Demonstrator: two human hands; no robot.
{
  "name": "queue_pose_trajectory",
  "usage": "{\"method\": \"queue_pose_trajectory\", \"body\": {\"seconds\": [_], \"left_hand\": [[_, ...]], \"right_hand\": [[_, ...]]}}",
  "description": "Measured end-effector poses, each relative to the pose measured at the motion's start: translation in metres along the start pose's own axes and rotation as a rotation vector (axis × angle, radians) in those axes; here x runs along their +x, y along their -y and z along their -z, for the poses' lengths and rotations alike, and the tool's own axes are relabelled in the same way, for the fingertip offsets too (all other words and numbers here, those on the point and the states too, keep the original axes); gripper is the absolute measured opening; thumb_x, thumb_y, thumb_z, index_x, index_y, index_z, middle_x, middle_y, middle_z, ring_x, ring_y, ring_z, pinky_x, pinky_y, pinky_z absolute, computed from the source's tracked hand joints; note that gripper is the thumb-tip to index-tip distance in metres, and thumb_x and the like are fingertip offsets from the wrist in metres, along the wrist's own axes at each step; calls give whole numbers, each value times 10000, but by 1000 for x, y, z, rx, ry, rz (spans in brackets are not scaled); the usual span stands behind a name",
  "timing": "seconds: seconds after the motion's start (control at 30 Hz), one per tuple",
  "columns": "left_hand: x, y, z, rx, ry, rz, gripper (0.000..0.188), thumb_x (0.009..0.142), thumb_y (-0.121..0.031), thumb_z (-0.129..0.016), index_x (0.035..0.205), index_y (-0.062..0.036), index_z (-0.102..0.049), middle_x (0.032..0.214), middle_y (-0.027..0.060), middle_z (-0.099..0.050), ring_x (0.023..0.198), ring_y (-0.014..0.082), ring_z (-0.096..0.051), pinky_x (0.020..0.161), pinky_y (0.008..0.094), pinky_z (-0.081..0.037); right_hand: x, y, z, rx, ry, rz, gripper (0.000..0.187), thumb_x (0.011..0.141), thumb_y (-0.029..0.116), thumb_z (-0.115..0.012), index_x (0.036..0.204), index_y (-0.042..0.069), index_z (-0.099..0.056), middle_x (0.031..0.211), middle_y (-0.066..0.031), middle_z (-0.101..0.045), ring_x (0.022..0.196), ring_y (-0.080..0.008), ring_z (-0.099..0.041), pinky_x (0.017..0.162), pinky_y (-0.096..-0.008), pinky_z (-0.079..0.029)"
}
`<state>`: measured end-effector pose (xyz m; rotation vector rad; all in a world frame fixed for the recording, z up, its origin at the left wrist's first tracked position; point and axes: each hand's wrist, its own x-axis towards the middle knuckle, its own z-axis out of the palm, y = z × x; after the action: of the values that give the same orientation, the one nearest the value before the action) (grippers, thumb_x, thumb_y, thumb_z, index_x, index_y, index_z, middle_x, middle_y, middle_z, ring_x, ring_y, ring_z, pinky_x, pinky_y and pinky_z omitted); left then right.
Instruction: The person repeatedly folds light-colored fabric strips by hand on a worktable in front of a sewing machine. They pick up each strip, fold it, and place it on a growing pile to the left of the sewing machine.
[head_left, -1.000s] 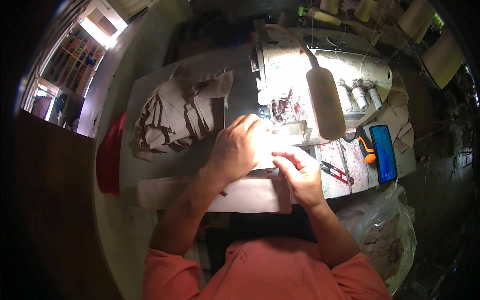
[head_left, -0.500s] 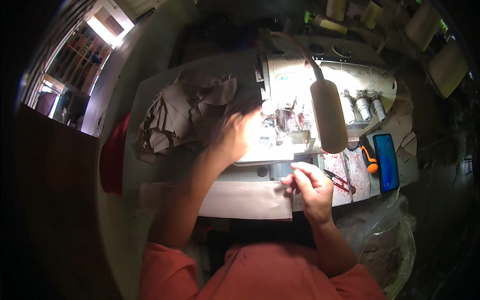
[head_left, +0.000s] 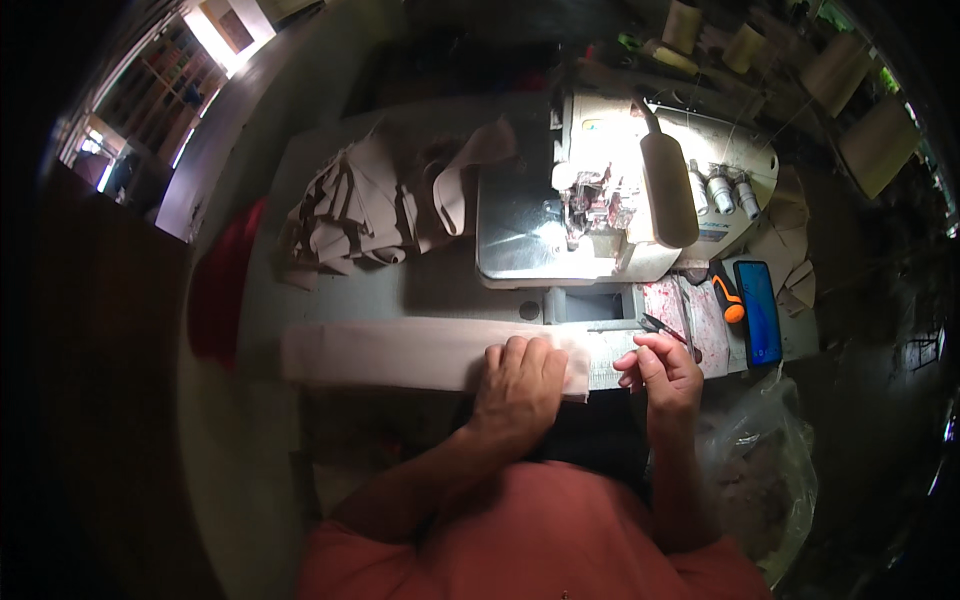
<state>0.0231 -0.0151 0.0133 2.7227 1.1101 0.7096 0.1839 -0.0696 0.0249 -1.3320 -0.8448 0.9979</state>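
Pale tabletop [head_left: 450, 303]: flat, oblong cloth [head_left: 400, 355] beneath the left fingers [head_left: 514, 352].

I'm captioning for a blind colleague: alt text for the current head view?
A person's left hand rests on a long pale fabric strip; the right hand is curled off its right end. Beyond stands a lit sewing machine, with heaped fabric pieces to its left.

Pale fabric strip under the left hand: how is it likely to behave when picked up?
The fabric strip would probably droop, since the similar pieces piled behind it curl and fold. It seems unlikely to roll, lying flat under the left hand.
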Motion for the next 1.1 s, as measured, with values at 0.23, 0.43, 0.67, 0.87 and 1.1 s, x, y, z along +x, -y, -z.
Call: {"method": "queue_pose_trajectory", "body": {"seconds": [0.23, 0.43, 0.67, 0.87, 1.1], "left_hand": [[-7, 15, -11, -402, -174, 65, 64, 741, -82, -518, 737, -56, -460, 746, 88, -471, 708, 241, -444, 657, 332, -341], [-27, 2, 15, -439, -311, 143, 139, 784, -173, -498, 742, -58, -433, 798, 102, -491, 701, 254, -473, 643, 357, -369], [-79, 118, 73, -1942, -1119, 655, 564, 824, -390, -452, 1219, -23, -289, 1232, 124, -376, 1155, 243, -339, 964, 396, -259], [-49, 102, 101, -1027, -863, 489, 531, 852, -404, -378, 1203, -9, -330, 1107, 135, -467, 1030, 231, -440, 841, 373, -358], [-1, 7, 53, -388, 12, 28, 847, 688, -285, -623, 1282, 35, -111, 1317, 240, -153, 1226, 402, -134, 970, 492, -156]], "right_hand": [[-2, 3, -6, -90, 57, -78, 132, 819, 80, -486, 901, -11, -535, 686, -49, -566, 558, -79, -482, 499, -195, -387], [12, 13, -48, -234, 287, 84, 81, 809, 87, -514, 791, 9, -507, 672, -32, -543, 559, -96, -483, 501, -216, -385], [-1, 41, -46, 209, 174, -44, 112, 808, 85, -479, 860, -11, -505, 738, -83, -549, 596, -155, -569, 495, -270, -501], [9, 32, -63, 188, 192, -223, 166, 828, 132, -452, 888, -7, -519, 755, -75, -557, 596, -138, -571, 486, -270, -521], [7, 31, -59, 387, 472, -282, 184, 843, 152, -474, 897, -14, -533, 774, -47, -561, 694, -90, -551, 609, -226, -485]]}}
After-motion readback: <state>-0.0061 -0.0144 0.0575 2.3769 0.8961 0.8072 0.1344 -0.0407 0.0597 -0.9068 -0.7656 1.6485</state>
